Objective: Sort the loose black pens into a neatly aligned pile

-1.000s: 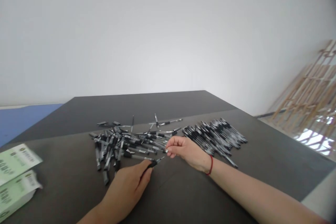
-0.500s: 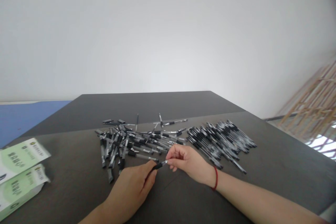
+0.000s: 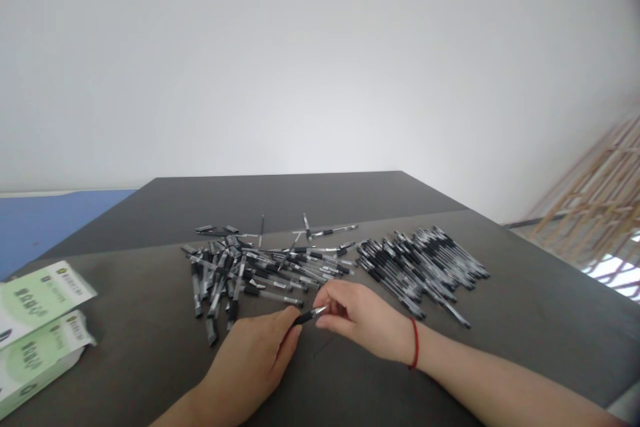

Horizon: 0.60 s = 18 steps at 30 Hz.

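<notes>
A gel pen (image 3: 307, 316) with a black rubber grip and a silver cone tip is in my left hand (image 3: 253, 360), which is closed around its barrel; the rear of the pen is hidden in the palm. The tip points right, into the curled fingers of my right hand (image 3: 365, 320), with thumb and forefinger on either side of it. Just beyond my hands lies a jumbled heap of capless and clear-barrelled pens (image 3: 280, 270). To the right, more pens (image 3: 423, 263) lie side by side in a slanted row.
Two green and white cartons (image 3: 43, 360) lie at the table's left edge. Loose caps (image 3: 204, 229) and thin refills (image 3: 261, 230) are scattered behind the heap on the dark table (image 3: 280, 197). A white wall (image 3: 320, 67) stands behind; a wooden rack (image 3: 600, 193) is at far right.
My right fingers have loosened a little around the tip and shifted slightly, so more of the silver cone shows. My left hand keeps its hold on the pen.
</notes>
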{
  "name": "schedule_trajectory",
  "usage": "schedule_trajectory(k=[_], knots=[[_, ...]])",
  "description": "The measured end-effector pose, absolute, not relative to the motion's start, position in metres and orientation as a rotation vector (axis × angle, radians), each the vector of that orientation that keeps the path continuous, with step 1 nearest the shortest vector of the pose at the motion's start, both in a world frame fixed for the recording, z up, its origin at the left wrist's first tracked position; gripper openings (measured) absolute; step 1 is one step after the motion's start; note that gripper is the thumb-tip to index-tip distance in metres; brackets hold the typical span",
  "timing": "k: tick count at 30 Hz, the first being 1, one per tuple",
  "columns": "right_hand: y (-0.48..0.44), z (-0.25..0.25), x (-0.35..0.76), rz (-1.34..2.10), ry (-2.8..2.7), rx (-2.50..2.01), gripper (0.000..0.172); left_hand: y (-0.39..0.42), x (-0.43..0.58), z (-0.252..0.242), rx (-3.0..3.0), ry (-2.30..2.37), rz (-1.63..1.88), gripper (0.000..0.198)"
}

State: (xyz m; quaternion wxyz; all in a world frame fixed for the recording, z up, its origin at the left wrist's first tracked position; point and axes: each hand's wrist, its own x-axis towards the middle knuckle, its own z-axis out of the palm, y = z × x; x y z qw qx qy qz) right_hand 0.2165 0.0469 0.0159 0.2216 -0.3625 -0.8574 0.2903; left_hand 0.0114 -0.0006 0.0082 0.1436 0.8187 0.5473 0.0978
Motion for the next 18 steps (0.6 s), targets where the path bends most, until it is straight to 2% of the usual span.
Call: schedule_trajectory(k=[3, 6, 12, 16, 18], knots=[[0.0462, 0.0161, 0.217, 0.701, -2.434, -0.946, 0.004, -0.0004, 0.0116, 0.0082, 2.365, 1.564, 0.287, 0.024], [0.0466, 0.0156, 0.2174, 0.676, -2.484, -0.909, 0.019, -0.0005, 0.0119, 0.0088, 2.374, 1.563, 0.275, 0.024], [0.046, 0.0167, 0.2182, 0.654, -2.431, -0.964, 0.006, -0.0011, 0.0115, 0.0086, 2.381, 1.565, 0.264, 0.023], [0.047, 0.0166, 0.2185, 0.626, -2.5, -0.914, 0.019, -0.0013, 0.0119, 0.0096, 2.389, 1.562, 0.233, 0.022], [0.0471, 0.0173, 0.2189, 0.619, -2.514, -0.912, 0.017, -0.0012, 0.0124, 0.0104, 2.392, 1.559, 0.21, 0.022]])
